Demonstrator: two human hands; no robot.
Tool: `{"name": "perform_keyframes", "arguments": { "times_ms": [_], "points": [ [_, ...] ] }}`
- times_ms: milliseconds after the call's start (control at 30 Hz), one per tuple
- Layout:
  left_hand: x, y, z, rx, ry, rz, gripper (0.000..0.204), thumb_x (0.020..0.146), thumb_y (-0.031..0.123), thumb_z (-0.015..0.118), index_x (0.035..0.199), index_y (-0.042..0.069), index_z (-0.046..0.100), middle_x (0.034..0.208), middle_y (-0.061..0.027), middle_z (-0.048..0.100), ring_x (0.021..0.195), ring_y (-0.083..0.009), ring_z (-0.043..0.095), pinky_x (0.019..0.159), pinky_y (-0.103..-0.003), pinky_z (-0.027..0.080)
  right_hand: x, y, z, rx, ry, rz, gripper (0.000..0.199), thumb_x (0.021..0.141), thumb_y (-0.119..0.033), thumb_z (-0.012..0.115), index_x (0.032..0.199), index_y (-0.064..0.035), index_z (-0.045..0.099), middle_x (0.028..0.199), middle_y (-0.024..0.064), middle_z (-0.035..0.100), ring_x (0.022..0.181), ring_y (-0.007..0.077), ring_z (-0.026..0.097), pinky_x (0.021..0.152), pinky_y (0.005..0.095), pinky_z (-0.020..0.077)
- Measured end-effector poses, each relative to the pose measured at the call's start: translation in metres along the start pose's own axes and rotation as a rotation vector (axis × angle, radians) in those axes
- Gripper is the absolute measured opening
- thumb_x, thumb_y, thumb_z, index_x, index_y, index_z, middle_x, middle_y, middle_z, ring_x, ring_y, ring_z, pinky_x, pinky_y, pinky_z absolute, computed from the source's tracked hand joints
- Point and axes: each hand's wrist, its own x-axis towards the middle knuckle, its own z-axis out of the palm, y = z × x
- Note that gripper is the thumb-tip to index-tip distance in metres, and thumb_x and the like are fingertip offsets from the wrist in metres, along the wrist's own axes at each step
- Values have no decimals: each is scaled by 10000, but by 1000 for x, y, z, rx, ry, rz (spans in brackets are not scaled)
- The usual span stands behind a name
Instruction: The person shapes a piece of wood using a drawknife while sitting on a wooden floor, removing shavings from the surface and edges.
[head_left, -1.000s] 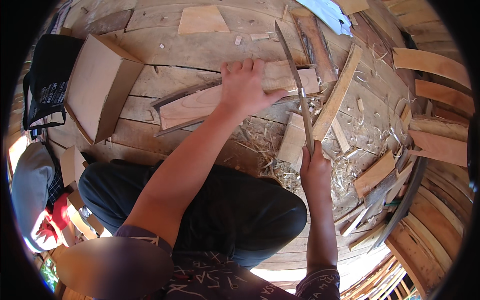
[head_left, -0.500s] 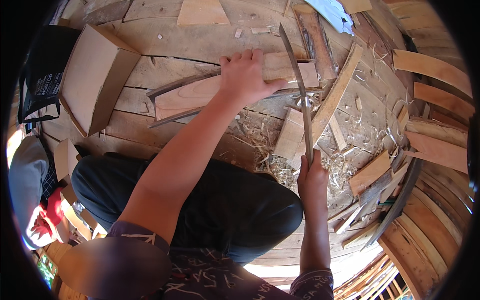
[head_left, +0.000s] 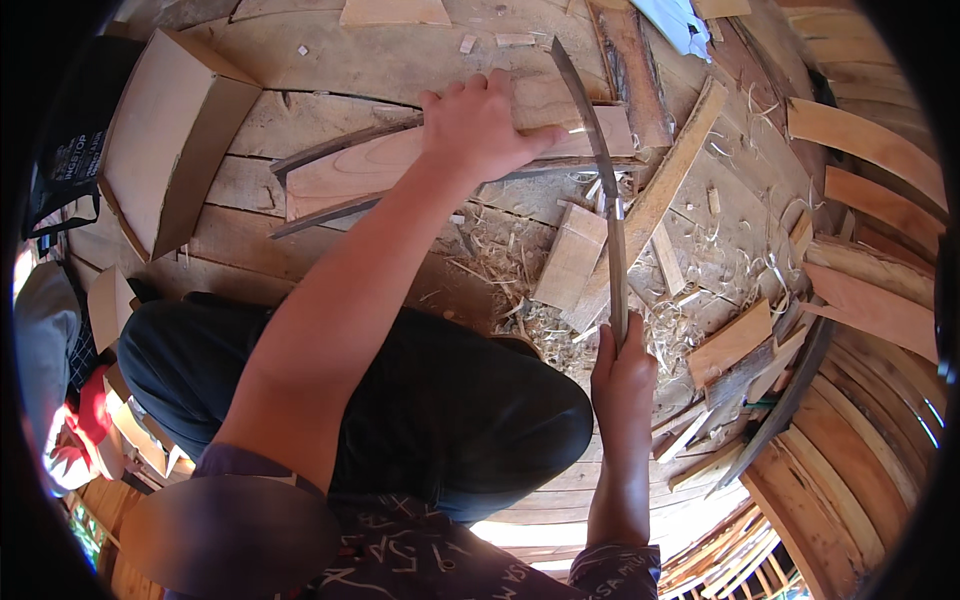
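A pale board with dark bark edges [head_left: 360, 165] lies on the plank floor in front of me. My left hand [head_left: 475, 125] bears down on its middle, fingers bent over the far side and thumb stretched to the right. In my right hand [head_left: 625, 362] is a machete [head_left: 590, 115] with a long handle, the fingers wrapped round the handle's near end. Its slightly curved blade points away from me and passes above the board's right end. Whether the edge touches the wood, I cannot tell.
A cardboard box [head_left: 165, 150] stands at left beside a black bag [head_left: 75, 140]. Wood shavings [head_left: 480, 275], a short block [head_left: 572, 255] and a long strip [head_left: 660, 185] lie right of my knees. Curved planks [head_left: 870, 140] line the right side.
The whole view has shifted slightly, so the floor things sit further left and higher. Against them, my right hand and the machete have moved a little right and toward me. My left hand stays on the board.
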Motion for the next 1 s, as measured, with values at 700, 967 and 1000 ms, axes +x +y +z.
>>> {"name": "perform_keyframes", "arguments": {
  "times_ms": [700,967,1000],
  "points": [
    [-6,-13,14,55,183,214,819,726,698,656,1198,32,591,1134,-144,651,1070,-314,623,950,-516,393,-22,22,-1,18,-17,-3,164,978,-158,532,1100,-51,508,610,206,613,588,413,644,459,494,484],
    [0,3,15,41,74,96,848,741,713,631,1271,58,534,1168,-147,636,1108,-318,603,965,-500,394,41,7,6,-36,16,-41,152,980,-156,522,1078,-42,498,623,217,608,599,430,635,471,497,492],
    [0,-2,17,38,88,87,848,741,712,631,1273,59,533,1164,-145,638,1101,-318,606,961,-502,394,30,8,5,-23,8,-36,155,979,-155,524,1081,-40,500,623,217,608,601,428,636,465,495,487]
  ]
}}
